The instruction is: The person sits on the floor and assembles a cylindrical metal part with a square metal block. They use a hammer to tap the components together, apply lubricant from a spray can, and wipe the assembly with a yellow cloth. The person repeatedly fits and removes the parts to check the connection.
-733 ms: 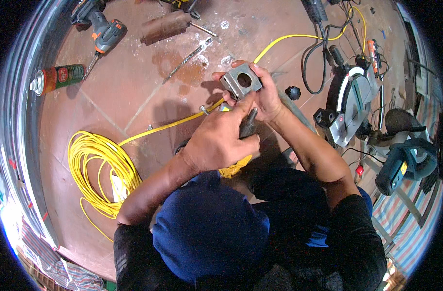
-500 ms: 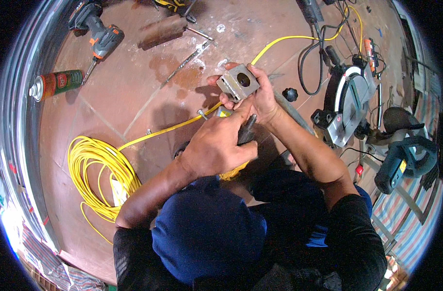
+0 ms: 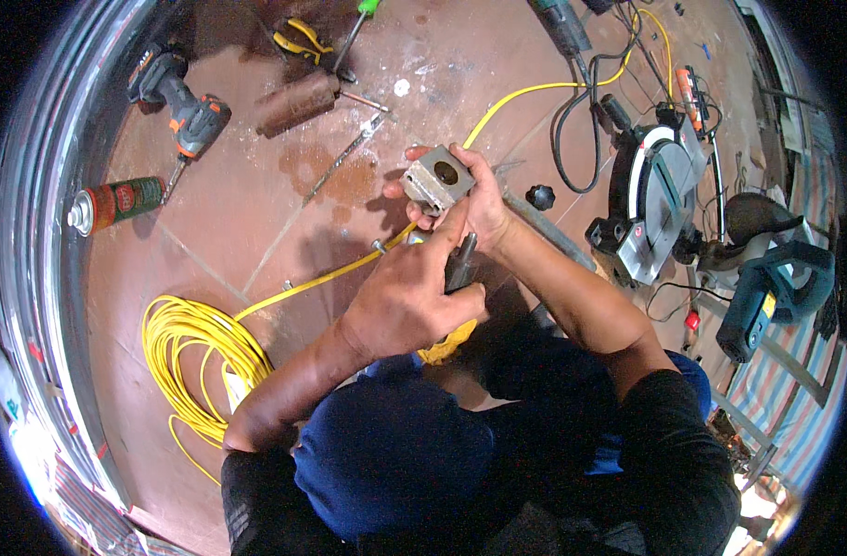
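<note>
My right hand (image 3: 484, 208) is closed round a squared grey metal block (image 3: 454, 185), fingers beneath and thumb along its side. A round hole shows in the block's upper face. From the left comes my left hand (image 3: 400, 292), its index finger stretched up to the block's lower edge. Between that finger and the thumb sits a dark metal cylinder (image 3: 459, 271) with a narrower tip, apparently gripped by the left hand. Its lower end is hidden by the thumb. Beside the left hand, a small bolt (image 3: 378, 246) is near the yellow cable (image 3: 326, 276).
A coil of yellow cable (image 3: 178, 371) lies left. Beyond are a spray can (image 3: 122, 204), a cordless drill (image 3: 187, 116), yellow pliers (image 3: 303, 42) and a rusty cylinder (image 3: 293, 104). On the right stand a power saw (image 3: 660, 199) with a teal handle (image 3: 766, 296) and a black knob (image 3: 539, 197).
The view has shifted slightly, bringing the pliers and a green-handled screwdriver further into sight. Both hands keep nearly the same hold, the left index finger still at the block.
</note>
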The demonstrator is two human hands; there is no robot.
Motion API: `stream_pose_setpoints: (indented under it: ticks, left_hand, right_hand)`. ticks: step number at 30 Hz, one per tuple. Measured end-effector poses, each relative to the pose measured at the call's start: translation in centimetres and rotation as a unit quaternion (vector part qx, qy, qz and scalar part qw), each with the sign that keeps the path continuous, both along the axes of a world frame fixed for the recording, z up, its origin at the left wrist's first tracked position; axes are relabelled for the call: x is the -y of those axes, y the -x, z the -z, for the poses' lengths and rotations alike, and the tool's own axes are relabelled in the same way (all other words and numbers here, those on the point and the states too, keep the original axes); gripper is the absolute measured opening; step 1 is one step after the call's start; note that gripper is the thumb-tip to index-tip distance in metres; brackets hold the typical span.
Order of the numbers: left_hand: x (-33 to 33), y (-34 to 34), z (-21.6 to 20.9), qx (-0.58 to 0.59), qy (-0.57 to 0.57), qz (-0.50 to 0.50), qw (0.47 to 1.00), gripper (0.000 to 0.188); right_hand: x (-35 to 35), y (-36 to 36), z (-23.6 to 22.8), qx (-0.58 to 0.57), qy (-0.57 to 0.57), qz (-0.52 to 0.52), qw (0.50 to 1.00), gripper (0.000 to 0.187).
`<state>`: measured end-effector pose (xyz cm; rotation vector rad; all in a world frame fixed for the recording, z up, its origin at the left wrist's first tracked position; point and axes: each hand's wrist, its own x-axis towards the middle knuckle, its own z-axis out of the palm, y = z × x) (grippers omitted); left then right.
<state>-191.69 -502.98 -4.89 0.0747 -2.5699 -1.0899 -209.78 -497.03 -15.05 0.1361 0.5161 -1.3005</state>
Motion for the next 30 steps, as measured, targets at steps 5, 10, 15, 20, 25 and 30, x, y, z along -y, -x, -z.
stream_pose_setpoints:
  ticks: [5,10,15,20,25,30]
  left_hand:
    - [-0.5,-0.3,0.2,-0.032,0.014,0.01,0.999,0.02]
    - [-0.5,-1.0,0.2,0.146,-0.278,-0.02,0.949,0.017]
    - [0.8,-1.0,0.0,0.069,-0.664,-0.197,0.718,0.034]
    - [2.0,0.8,1.4,-0.157,-0.563,-0.343,0.735,0.038]
    - [3.1,0.6,2.9,-0.112,-0.415,-0.4,0.809,0.05]
    - [2.4,-0.4,3.5,-0.114,-0.137,-0.388,0.904,0.055]
  right_hand:
    - [1.6,0.8,1.1,0.025,0.015,0.019,0.999,0.058]
    - [3.8,1.9,0.9,0.013,0.037,0.057,0.998,0.054]
    - [4.5,1.6,-0.6,-0.114,0.028,0.072,0.991,0.05]
    - [3.9,-0.2,-1.9,-0.09,0.042,0.084,0.992,0.049]
    - [3.1,-1.0,-2.1,-0.071,0.031,0.058,0.995,0.05]
    - [2.8,-1.6,-1.1,-0.097,0.005,0.069,0.993,0.045]
